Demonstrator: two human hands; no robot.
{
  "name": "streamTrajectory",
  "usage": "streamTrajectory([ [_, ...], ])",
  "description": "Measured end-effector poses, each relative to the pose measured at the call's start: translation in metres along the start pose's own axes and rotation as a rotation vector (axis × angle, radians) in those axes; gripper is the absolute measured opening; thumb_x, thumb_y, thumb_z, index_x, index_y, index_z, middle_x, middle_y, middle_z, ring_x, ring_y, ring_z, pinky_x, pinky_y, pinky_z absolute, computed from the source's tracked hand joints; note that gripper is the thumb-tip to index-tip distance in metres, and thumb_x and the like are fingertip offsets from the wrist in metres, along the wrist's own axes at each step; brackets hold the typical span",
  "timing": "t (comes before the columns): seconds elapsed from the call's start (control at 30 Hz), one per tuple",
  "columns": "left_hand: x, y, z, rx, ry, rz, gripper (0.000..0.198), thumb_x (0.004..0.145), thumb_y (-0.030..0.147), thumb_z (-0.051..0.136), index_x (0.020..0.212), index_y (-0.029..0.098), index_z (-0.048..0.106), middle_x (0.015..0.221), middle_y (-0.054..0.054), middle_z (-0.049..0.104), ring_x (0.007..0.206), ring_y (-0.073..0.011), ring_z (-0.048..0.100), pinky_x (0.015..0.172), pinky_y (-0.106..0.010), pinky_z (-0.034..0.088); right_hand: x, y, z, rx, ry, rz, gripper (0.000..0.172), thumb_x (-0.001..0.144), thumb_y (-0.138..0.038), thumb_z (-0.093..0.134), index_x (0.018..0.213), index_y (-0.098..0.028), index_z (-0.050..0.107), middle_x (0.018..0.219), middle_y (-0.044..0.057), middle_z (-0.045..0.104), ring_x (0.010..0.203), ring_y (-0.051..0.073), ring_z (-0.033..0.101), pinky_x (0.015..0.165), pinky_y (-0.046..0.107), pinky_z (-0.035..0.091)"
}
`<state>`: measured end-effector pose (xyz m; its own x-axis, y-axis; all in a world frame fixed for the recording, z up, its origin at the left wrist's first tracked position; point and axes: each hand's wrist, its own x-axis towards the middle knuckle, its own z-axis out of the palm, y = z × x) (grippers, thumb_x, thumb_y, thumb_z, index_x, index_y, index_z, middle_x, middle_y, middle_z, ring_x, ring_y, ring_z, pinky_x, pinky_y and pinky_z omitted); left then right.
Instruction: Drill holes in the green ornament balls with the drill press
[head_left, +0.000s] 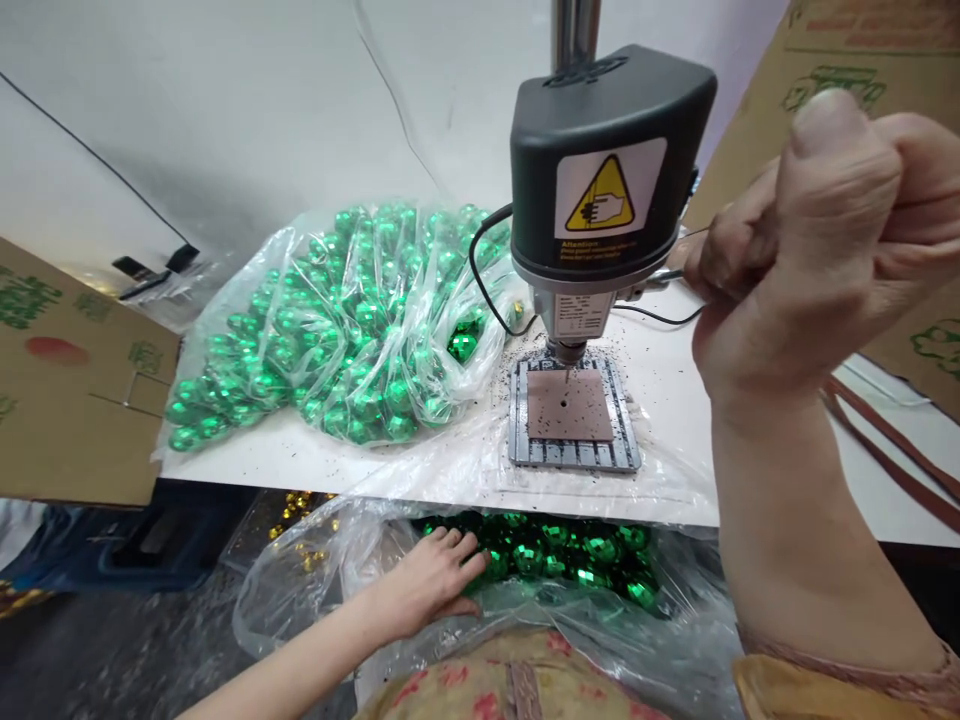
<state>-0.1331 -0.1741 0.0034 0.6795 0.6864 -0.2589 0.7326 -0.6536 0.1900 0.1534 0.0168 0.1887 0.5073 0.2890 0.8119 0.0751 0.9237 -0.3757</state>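
Observation:
A small black bench drill press [600, 170] with a hand-warning sticker stands on the white table. My right hand [817, 240] is closed in a fist beside its head, around the feed lever [660, 278], whose end is hidden in my fingers. Under the drill bit, a square brown pad [577, 415] with a hole lies on the slotted metal base [577, 462]. My left hand [435, 580] reaches into an open plastic bag at my lap. Its slightly bent, parted fingers rest on shiny green mirror-faceted balls [600, 550] and hold none that I can see.
A large clear bag of green faceted balls [337, 340] lies on the table left of the drill. Cardboard boxes [75, 370] stand at both sides. Dark shavings and a black cable [478, 265] surround the drill. A brown strap [892, 440] lies at the right.

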Motion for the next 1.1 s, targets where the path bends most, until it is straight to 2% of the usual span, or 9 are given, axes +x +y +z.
streamTrajectory([
  [0.13, 0.032, -0.018, -0.041, -0.113, 0.459, 0.150, 0.024, 0.098, 0.021, 0.049, 0.116, 0.024, 0.064, 0.093, -0.006, 0.070, 0.085, -0.0202, 0.066, 0.077, -0.033, 0.052, -0.002, -0.002, 0.000, 0.037, 0.020, 0.009, 0.038, 0.086, -0.015, 0.058, 0.054, -0.023, 0.039, 0.041, -0.005, 0.035, 0.036, 0.008, 0.029, 0.042, 0.031, 0.020],
  [0.23, 0.085, -0.058, -0.093, -0.173, 0.707, -0.018, 0.032, 0.094, 0.006, 0.042, 0.110, 0.021, 0.064, 0.108, -0.008, 0.067, 0.105, -0.0227, 0.062, 0.094, -0.038, 0.051, -0.004, -0.004, 0.000, 0.013, 0.025, 0.046, 0.038, 0.086, -0.016, 0.058, 0.054, -0.022, 0.039, 0.043, -0.005, 0.037, 0.037, 0.008, 0.033, 0.043, 0.031, 0.022],
  [0.3, 0.122, -0.090, -0.121, -0.228, 0.661, -0.229, 0.033, 0.089, 0.000, 0.044, 0.106, 0.019, 0.065, 0.108, -0.007, 0.063, 0.105, -0.0234, 0.059, 0.102, -0.040, 0.047, -0.004, -0.005, -0.001, -0.001, 0.015, 0.056, 0.039, 0.086, -0.017, 0.058, 0.054, -0.021, 0.037, 0.043, -0.005, 0.038, 0.037, 0.007, 0.033, 0.042, 0.031, 0.023],
  [0.37, 0.153, -0.118, -0.137, -0.237, 0.629, -0.306, 0.033, 0.085, -0.006, 0.045, 0.101, 0.015, 0.065, 0.097, -0.006, 0.060, 0.097, -0.0228, 0.058, 0.103, -0.043, 0.045, -0.004, -0.006, -0.001, -0.001, 0.006, 0.054, 0.040, 0.085, -0.017, 0.059, 0.052, -0.021, 0.037, 0.042, -0.005, 0.036, 0.037, 0.007, 0.033, 0.041, 0.030, 0.023],
  [0.53, 0.191, -0.152, -0.143, -0.253, 0.578, -0.404, 0.027, 0.069, -0.005, 0.067, 0.087, 0.014, 0.069, 0.078, -0.003, 0.053, 0.087, -0.0250, 0.058, 0.093, -0.041, 0.046, -0.005, -0.002, -0.002, 0.007, 0.027, 0.049, 0.046, 0.082, -0.025, 0.067, 0.048, -0.020, 0.036, 0.040, -0.006, 0.030, 0.035, 0.005, 0.025, 0.039, 0.029, 0.022],
  [0.67, 0.185, -0.147, -0.145, -0.358, 0.688, -0.387, 0.033, 0.070, 0.008, 0.074, 0.100, 0.019, 0.072, 0.088, -0.005, 0.057, 0.080, -0.0220, 0.058, 0.085, -0.038, 0.048, -0.005, 0.004, -0.002, -0.011, 0.053, 0.035, 0.050, 0.082, -0.029, 0.068, 0.048, -0.021, 0.033, 0.040, -0.006, 0.030, 0.035, 0.005, 0.025, 0.037, 0.029, 0.021],
  [0.8, 0.169, -0.119, -0.145, -0.980, 0.872, -0.223, 0.039, 0.082, 0.040, 0.072, 0.117, 0.024, 0.066, 0.098, -0.004, 0.063, 0.084, -0.0178, 0.061, 0.077, -0.031, 0.053, -0.005, 0.007, -0.002, 0.029, 0.049, -0.004, 0.050, 0.082, -0.027, 0.066, 0.048, -0.021, 0.030, 0.039, -0.006, 0.029, 0.035, 0.007, 0.027, 0.037, 0.031, 0.021],
  [0.93, 0.164, -0.080, -0.126, -1.490, 0.845, -0.132, 0.044, 0.087, 0.057, 0.066, 0.115, 0.023, 0.066, 0.103, -0.006, 0.068, 0.088, -0.0174, 0.065, 0.074, -0.030, 0.056, -0.005, 0.007, -0.003, 0.046, 0.050, 0.012, 0.049, 0.082, -0.027, 0.067, 0.049, -0.021, 0.031, 0.039, -0.006, 0.029, 0.035, 0.007, 0.028, 0.037, 0.031, 0.020],
  [1.1, 0.178, -0.052, -0.088, -1.558, 0.770, -0.184, 0.049, 0.080, 0.046, 0.079, 0.122, 0.023, 0.066, 0.111, -0.005, 0.072, 0.099, -0.0182, 0.068, 0.091, -0.033, 0.052, -0.006, 0.006, -0.005, 0.048, 0.014, 0.021, 0.047, 0.083, -0.031, 0.068, 0.052, -0.021, 0.034, 0.041, -0.006, 0.033, 0.036, 0.007, 0.029, 0.038, 0.031, 0.020],
])
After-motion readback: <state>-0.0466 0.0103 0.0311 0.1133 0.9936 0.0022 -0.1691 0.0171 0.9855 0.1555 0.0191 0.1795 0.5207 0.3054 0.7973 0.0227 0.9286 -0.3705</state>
